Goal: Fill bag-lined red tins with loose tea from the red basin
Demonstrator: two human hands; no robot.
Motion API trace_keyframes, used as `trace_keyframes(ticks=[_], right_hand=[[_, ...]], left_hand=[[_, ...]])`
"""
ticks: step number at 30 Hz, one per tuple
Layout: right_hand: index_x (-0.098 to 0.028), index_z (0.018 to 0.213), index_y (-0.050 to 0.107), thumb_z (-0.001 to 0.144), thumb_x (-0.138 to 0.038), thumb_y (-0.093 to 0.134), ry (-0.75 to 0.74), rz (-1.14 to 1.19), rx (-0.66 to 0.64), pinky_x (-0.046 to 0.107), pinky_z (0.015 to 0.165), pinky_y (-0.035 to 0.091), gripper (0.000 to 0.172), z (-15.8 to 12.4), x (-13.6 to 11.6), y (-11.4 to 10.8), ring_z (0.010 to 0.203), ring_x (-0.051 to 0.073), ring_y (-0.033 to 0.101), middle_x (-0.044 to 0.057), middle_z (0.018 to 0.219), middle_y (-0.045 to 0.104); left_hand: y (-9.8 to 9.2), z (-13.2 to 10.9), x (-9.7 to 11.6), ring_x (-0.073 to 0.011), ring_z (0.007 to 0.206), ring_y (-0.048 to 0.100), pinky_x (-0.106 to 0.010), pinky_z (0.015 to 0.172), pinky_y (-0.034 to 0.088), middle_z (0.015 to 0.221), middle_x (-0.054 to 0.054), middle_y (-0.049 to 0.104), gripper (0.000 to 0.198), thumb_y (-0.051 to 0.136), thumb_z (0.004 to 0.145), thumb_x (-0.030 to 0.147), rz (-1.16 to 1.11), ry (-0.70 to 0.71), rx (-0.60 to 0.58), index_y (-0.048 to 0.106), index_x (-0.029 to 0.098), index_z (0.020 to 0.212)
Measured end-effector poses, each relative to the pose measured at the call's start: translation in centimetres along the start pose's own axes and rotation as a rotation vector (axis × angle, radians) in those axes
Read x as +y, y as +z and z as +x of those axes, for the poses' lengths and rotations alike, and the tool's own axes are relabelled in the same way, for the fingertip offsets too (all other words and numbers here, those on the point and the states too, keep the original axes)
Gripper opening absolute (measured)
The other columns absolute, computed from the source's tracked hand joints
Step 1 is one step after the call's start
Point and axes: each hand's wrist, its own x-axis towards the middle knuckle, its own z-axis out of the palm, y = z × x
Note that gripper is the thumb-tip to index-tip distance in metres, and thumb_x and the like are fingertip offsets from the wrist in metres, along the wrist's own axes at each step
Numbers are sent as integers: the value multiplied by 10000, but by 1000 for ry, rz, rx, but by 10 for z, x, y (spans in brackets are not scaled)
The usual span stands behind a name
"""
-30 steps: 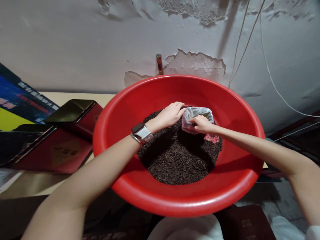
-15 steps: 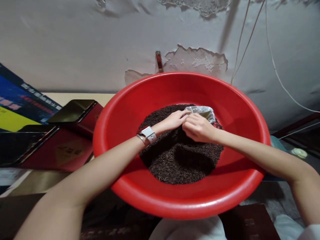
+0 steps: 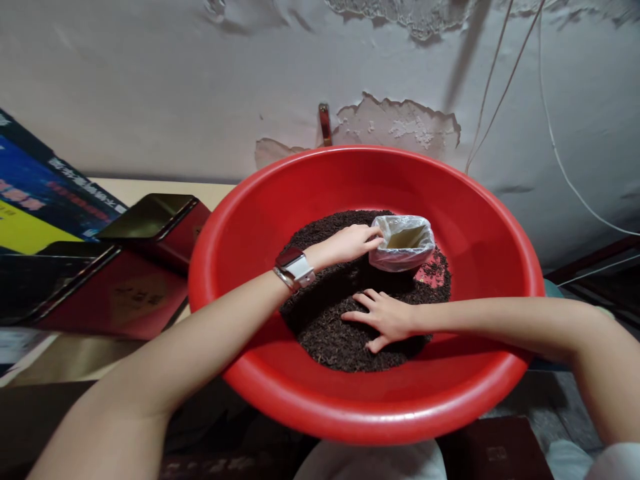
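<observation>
A big red plastic basin [image 3: 465,200] holds a heap of dark loose tea leaves [image 3: 330,333]. A small clear plastic bag [image 3: 404,242] stands open on the heap toward the back. My left hand [image 3: 350,242], with a white watch on its wrist, pinches the bag's left rim. My right hand [image 3: 383,317] lies flat on the leaves in front of the bag, fingers spread, holding nothing.
Dark red tins with glossy lids [image 3: 145,220] sit on a table to the left, beside a blue and yellow box [image 3: 40,207]. A peeling white wall [image 3: 200,80] with hanging cords [image 3: 550,133] stands right behind the basin.
My right hand let go of the bag and moved down toward me, now spread flat on the leaves. The bag's mouth stands open. My left hand stays at the rim.
</observation>
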Motion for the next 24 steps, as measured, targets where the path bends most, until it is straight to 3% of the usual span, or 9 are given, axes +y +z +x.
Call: trace_keyframes(ticks=[3, 7, 11, 15, 18, 21, 23, 24], right_hand=[[-147, 1385, 436, 800, -510, 651, 17, -99, 28, 519, 855, 489, 721, 2, -3, -2, 1101, 348, 501, 221, 1237, 497], [-151, 1266, 493, 892, -430, 542, 61, -149, 10, 393, 731, 531, 469, 4, -2, -4, 968, 284, 600, 168, 1134, 555], [-162, 1241, 479, 946, -422, 446, 146, -149, -65, 337, 643, 522, 394, 6, -1, -13, 796, 244, 675, 133, 1036, 635], [-156, 1211, 493, 950, -396, 451, 179, -187, 32, 331, 633, 506, 358, 8, 0, -40, 782, 249, 687, 122, 996, 669], [-128, 1203, 504, 952, -364, 451, 234, -202, 166, 326, 652, 488, 348, 4, 4, -74, 839, 251, 677, 157, 1056, 661], [-125, 1136, 540, 952, -322, 444, 333, -188, 296, 303, 696, 462, 287, -9, 11, -109, 917, 241, 653, 152, 1101, 649], [-134, 1140, 536, 956, -305, 418, 474, -211, 374, 292, 690, 444, 277, -19, 18, -127, 891, 228, 648, 129, 1080, 652], [-138, 1163, 525, 956, -304, 410, 553, -235, 399, 292, 677, 439, 289, -23, 22, -133, 870, 225, 647, 126, 1079, 651]], left_hand=[[0, -2, 3, -218, 993, 641, -294, 855, 465, 1125, -76, 679, 360, 363, 956, 361, 31, -54, 23, 600, 223, 1189], [-3, -5, 12, -222, 961, 657, -292, 802, 483, 1092, -59, 700, 345, 427, 940, 370, 102, -131, 48, 592, 252, 1219], [-14, -8, 22, -219, 938, 663, -272, 742, 488, 1064, -50, 716, 309, 524, 888, 306, 171, -196, 184, 627, 246, 1173], [-24, -13, 33, -189, 819, 671, -256, 694, 484, 939, -47, 736, 223, 509, 896, 274, 119, -172, 327, 683, 202, 1014], [-26, -20, 45, -170, 773, 659, -257, 697, 488, 869, -50, 728, 205, 491, 901, 244, 81, -37, 466, 683, 173, 891], [-22, -33, 68, -154, 742, 638, -267, 708, 499, 817, -58, 709, 209, 469, 911, 199, 37, 259, 678, 654, 151, 827], [-16, -46, 88, -139, 671, 614, -262, 688, 500, 715, -41, 679, 192, 492, 901, 165, 8, 511, 700, 637, 151, 775], [-12, -53, 99, -131, 635, 602, -257, 675, 500, 679, -33, 664, 177, 507, 890, 145, -16, 618, 643, 633, 150, 767]])
